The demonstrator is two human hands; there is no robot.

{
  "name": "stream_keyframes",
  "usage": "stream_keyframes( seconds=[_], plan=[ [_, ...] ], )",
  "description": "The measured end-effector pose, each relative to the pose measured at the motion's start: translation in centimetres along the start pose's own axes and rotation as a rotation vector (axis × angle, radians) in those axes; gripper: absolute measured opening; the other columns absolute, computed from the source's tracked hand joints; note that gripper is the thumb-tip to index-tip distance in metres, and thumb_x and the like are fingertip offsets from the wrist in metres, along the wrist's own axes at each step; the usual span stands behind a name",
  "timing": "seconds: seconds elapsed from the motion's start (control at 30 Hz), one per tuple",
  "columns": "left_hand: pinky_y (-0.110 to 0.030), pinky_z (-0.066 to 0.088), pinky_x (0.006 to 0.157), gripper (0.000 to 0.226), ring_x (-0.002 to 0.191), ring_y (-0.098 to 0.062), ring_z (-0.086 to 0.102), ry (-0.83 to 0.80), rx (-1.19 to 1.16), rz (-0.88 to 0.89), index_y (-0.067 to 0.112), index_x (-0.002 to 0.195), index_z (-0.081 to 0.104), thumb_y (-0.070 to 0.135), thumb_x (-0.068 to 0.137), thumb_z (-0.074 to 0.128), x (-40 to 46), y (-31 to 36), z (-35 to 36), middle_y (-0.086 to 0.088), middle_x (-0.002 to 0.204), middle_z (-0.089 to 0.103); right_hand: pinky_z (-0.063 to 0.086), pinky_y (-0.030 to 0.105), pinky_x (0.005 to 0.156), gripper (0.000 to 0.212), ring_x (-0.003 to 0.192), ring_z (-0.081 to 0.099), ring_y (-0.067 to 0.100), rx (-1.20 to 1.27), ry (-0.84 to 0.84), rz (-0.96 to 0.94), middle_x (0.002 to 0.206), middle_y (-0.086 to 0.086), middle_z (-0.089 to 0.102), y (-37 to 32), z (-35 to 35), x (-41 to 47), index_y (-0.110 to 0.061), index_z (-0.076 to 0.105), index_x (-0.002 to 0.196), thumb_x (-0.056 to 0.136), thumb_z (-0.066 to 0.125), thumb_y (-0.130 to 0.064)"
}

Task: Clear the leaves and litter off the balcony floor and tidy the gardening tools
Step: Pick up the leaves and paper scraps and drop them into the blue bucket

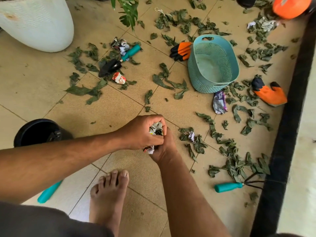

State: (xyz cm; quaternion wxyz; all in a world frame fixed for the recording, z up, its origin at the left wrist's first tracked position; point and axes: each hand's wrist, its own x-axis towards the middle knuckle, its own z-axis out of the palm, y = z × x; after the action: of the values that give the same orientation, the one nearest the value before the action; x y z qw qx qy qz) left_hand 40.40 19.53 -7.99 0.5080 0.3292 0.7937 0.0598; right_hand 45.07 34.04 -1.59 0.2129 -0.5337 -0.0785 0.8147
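Where the two hands meet above the tan tiled floor (119,106), both closed around one wad of litter (156,130): left hand (142,132) curled over its top, right hand (163,147) gripping it from below, a scrap of wrapper sticking out between them. Just under the hands, a bare foot (109,190) on the tiles.

All around and beyond the hands, green leaves (229,161) scattered on the floor, thickest to the right near the dark wall base (290,117). Beyond the hands to the right, a teal basket (212,64), tilted, nothing visible inside; orange gloves (182,50) touching its left side, another glove (268,93) to its right, a purple wrapper (219,102) just in front. Beyond the hands to the left, a trowel (119,59) among leaves with crumpled paper (119,45) at its handle and a red-white wrapper (119,78) beside the blade. Farther left, a big white pot (35,23).

Left of the hands, behind the left forearm, a black bucket (36,132) with something dark inside, not clear what. Right of the hands and nearer, a hand rake (237,185) with teal handle. Under the left forearm, another teal handle (48,192).
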Motion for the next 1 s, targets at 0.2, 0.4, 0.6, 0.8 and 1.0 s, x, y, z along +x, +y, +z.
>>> stream_keyframes(
  seconds=[0.2, 0.4, 0.6, 0.8, 1.0],
  plan=[
    [-0.053, 0.035, 0.121, 0.103, 0.155, -0.028, 0.029, -0.012, -0.138, -0.012, 0.05, 0.158, 0.005, 0.039, 0.089, 0.081, 6.2, 0.1, -2.5, 0.0, 0.174, 0.018, 0.054, 0.031, 0.056, 0.041, 0.058, 0.064, 0.015, -0.547, 0.562, -0.362, 0.072, 0.002, 0.07, -2.9, -2.3, 3.3, -0.018, 0.063, 0.085, 0.108, 0.05, -0.05],
    [-0.03, 0.056, 0.08, 0.053, 0.1, -0.007, 0.069, 0.006, -0.239, 0.257, 0.039, 0.136, 0.058, 0.043, 0.089, 0.082, 8.5, 6.5, -13.0, 0.017, 0.121, 0.068, 0.046, 0.025, 0.057, 0.057, 0.067, 0.061, 0.013, -1.205, 0.939, -0.73, 0.088, 0.001, 0.067, -7.3, -10.8, 4.2, -0.024, 0.063, 0.105, 0.106, 0.026, -0.067],
    [-0.032, 0.045, 0.093, 0.093, 0.126, -0.021, 0.055, -0.012, -0.441, 0.091, 0.019, 0.165, 0.035, 0.02, 0.085, 0.083, 7.6, 6.5, -12.9, -0.01, 0.157, 0.052, 0.043, 0.036, 0.074, 0.072, 0.093, 0.052, 0.025, -1.469, 0.985, -0.565, 0.118, 0.012, 0.051, -5.8, -16.3, 4.7, -0.024, 0.042, 0.132, 0.096, 0.021, -0.082],
    [-0.04, 0.043, 0.108, 0.093, 0.133, -0.023, 0.053, -0.046, -0.417, 0.077, 0.021, 0.163, 0.039, 0.024, 0.083, 0.085, 7.5, 4.4, -12.7, -0.009, 0.158, 0.052, 0.049, 0.041, 0.072, 0.071, 0.102, 0.044, 0.025, -1.726, 0.858, -0.719, 0.119, 0.007, 0.041, -3.5, -13.9, 5.9, -0.039, 0.036, 0.135, 0.087, 0.034, -0.091],
    [-0.044, 0.044, 0.113, 0.088, 0.133, -0.025, 0.056, -0.072, -0.407, 0.025, 0.023, 0.156, 0.05, 0.028, 0.076, 0.088, 7.4, 2.5, -13.6, -0.008, 0.151, 0.06, 0.055, 0.043, 0.07, 0.04, 0.105, 0.051, 0.021, -2.047, 0.537, -0.978, 0.118, 0.001, 0.045, -4.1, -13.4, 7.7, -0.033, 0.047, 0.126, 0.102, 0.04, -0.064]
  ],
)
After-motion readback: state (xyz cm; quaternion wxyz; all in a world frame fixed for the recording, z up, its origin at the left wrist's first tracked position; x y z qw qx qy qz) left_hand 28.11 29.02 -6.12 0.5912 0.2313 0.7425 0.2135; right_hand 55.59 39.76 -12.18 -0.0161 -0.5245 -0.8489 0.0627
